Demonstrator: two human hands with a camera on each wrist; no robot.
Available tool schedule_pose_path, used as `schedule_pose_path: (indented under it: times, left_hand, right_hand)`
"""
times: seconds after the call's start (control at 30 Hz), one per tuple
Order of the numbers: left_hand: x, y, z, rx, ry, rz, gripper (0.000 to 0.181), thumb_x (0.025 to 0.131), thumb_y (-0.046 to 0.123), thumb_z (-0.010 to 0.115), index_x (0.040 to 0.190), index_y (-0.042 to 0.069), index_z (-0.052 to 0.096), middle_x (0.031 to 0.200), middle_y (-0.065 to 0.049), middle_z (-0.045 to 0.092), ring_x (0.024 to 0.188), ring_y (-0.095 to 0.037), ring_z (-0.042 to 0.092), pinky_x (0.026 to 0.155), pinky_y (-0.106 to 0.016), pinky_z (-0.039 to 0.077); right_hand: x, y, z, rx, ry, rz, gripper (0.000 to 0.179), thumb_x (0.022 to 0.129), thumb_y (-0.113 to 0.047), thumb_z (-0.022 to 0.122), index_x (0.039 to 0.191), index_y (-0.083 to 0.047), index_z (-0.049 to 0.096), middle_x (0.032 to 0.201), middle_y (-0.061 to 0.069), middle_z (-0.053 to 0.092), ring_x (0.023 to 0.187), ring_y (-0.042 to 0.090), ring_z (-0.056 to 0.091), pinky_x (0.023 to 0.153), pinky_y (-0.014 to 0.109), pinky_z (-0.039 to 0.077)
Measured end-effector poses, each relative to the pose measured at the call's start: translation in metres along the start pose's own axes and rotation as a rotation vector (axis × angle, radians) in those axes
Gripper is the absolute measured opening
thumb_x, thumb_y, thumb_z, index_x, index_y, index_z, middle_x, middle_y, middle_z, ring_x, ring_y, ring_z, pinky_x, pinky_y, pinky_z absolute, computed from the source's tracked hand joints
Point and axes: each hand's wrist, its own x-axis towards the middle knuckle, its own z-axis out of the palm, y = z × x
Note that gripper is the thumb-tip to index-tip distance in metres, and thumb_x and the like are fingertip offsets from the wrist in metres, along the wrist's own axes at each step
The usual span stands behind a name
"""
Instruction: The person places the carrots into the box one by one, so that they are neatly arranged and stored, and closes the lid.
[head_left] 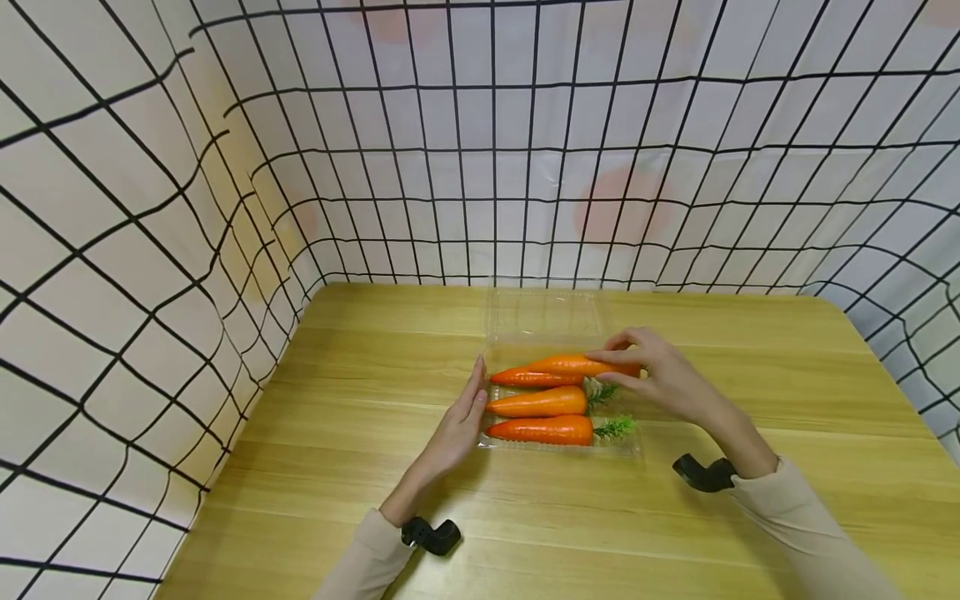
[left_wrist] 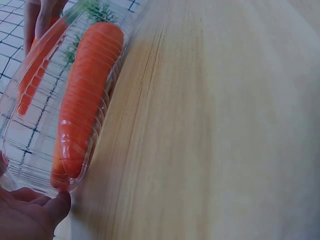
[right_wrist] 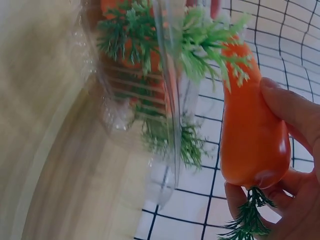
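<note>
Clear plastic box [head_left: 618, 448] mid-frame in head view, lid [head_left: 546, 313] flipped open toward top of frame. Inside: three carrots in a stack of rows, upper carrot [head_left: 525, 379], middle carrot [head_left: 538, 403], lower carrot [head_left: 546, 431], leafy tops to frame right. Right hand [head_left: 667, 379], right of center, thumb and fingers clamped on held carrot [head_left: 566, 364], which overlaps the upper one. Left hand [head_left: 456, 427], fingers extended, touches box's left end.
</note>
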Motion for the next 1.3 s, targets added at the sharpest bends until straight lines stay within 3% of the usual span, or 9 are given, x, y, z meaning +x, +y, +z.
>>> schedule_pose_path:
  times: [0.47, 0.73, 1.3]
  left_hand:
    - [0.001, -0.002, 0.000, -0.006, -0.005, 0.001, 0.057, 0.116, 0.019, 0.028, 0.168, 0.015, 0.005, 0.175, -0.009, 0.010, 0.161, -0.029, 0.017, 0.131, -0.050, 0.016]
    - [0.001, -0.002, 0.000, -0.003, -0.003, -0.003, 0.057, 0.116, 0.020, 0.028, 0.168, 0.016, 0.005, 0.175, -0.008, 0.011, 0.161, -0.028, 0.017, 0.131, -0.050, 0.017]
    - [0.000, 0.000, 0.000, 0.001, 0.002, -0.001, 0.057, 0.115, 0.019, 0.028, 0.168, 0.016, 0.005, 0.175, -0.009, 0.011, 0.160, -0.029, 0.019, 0.131, -0.050, 0.018]
  right_hand:
    - [0.016, -0.006, 0.025, 0.046, -0.148, 0.088, 0.034, 0.093, -0.017, 0.078, 0.127, -0.015, 0.076, 0.110, 0.007, 0.067, 0.091, 0.015, 0.051, 0.075, 0.029, 0.044]
    - [0.021, -0.009, 0.031, 0.053, -0.179, 0.107, 0.033, 0.093, -0.018, 0.078, 0.126, -0.013, 0.076, 0.106, 0.006, 0.066, 0.086, 0.014, 0.047, 0.071, 0.027, 0.041]
    - [0.028, -0.010, 0.043, -0.014, -0.228, 0.092, 0.032, 0.095, -0.023, 0.076, 0.127, -0.015, 0.076, 0.108, 0.007, 0.065, 0.091, 0.016, 0.049, 0.076, 0.030, 0.039]
